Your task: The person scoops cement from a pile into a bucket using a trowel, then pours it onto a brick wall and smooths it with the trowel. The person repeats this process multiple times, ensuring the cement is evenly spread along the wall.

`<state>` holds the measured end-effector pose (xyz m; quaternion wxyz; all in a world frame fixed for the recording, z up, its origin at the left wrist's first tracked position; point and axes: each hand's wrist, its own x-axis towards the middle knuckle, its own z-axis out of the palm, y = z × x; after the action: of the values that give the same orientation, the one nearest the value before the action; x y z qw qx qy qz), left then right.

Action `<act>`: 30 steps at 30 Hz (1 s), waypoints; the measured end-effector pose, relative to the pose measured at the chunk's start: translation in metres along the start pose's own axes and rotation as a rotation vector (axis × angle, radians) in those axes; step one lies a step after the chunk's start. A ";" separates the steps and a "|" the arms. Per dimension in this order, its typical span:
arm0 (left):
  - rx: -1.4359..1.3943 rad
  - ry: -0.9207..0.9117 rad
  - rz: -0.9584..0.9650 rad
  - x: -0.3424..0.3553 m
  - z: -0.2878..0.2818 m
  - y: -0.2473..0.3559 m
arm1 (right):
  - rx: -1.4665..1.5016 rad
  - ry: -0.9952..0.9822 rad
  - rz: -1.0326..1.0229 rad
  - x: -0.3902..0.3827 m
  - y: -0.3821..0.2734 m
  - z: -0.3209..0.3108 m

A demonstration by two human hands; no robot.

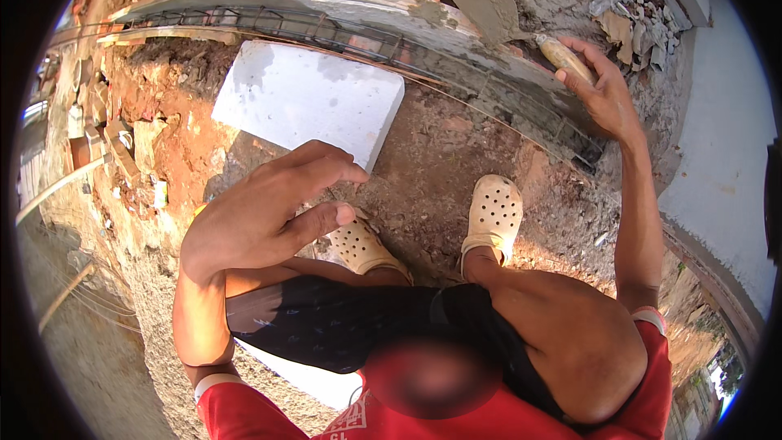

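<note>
Your right hand point(601, 90) grips the trowel point(494, 16) by its handle, its mortar-coated blade beside the form board point(366, 4); your left hand point(261, 216) hangs loose, empty. Mortar patches the board, yet rebar point(261, 18) shows bare leftward, so the work looks partly done.

The bare right hand point(601, 91) grips a mortar-smeared, grey-bladed trowel point(489, 12) by its wooden handle point(564, 59); a white rectangular slab point(314, 98) lies beyond the half-curled left hand point(257, 213).
</note>
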<state>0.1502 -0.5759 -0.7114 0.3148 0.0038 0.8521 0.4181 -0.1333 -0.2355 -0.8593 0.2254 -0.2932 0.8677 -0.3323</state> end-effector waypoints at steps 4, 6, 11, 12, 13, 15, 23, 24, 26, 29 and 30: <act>0.021 0.052 0.037 -0.004 0.002 -0.002 | -0.064 -0.009 -0.044 0.027 0.036 0.020; 0.014 0.057 0.032 -0.005 0.001 -0.001 | -0.031 -0.054 -0.027 0.039 0.042 0.024; 0.029 0.051 0.032 0.000 0.000 -0.002 | 0.102 -0.129 -0.115 0.058 0.030 0.034; 0.021 0.049 0.033 0.001 0.000 -0.002 | 0.100 -0.133 -0.151 0.059 0.026 0.035; 0.026 0.043 0.031 0.003 0.000 -0.003 | 0.082 -0.123 -0.154 0.059 0.022 0.034; 0.005 0.042 0.024 0.004 -0.001 -0.003 | 0.059 -0.121 -0.156 0.058 0.015 0.027; 0.000 0.045 0.013 0.002 -0.001 -0.004 | 0.021 -0.130 -0.098 0.032 0.014 -0.008; -0.011 0.047 0.008 0.002 -0.001 -0.004 | 0.025 -0.087 -0.045 0.025 0.019 -0.006; -0.010 0.052 0.013 0.001 -0.001 -0.003 | 0.038 -0.021 0.006 0.007 0.030 -0.004; 0.010 0.056 0.021 0.000 -0.001 -0.003 | -0.056 0.040 0.124 -0.023 0.048 -0.004; 0.009 0.050 0.016 0.000 -0.001 -0.003 | 0.040 0.036 0.122 -0.030 0.053 -0.005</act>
<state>0.1502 -0.5787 -0.7127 0.2902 0.0016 0.8615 0.4166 -0.1332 -0.1812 -0.8875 0.2354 -0.2291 0.8810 -0.3406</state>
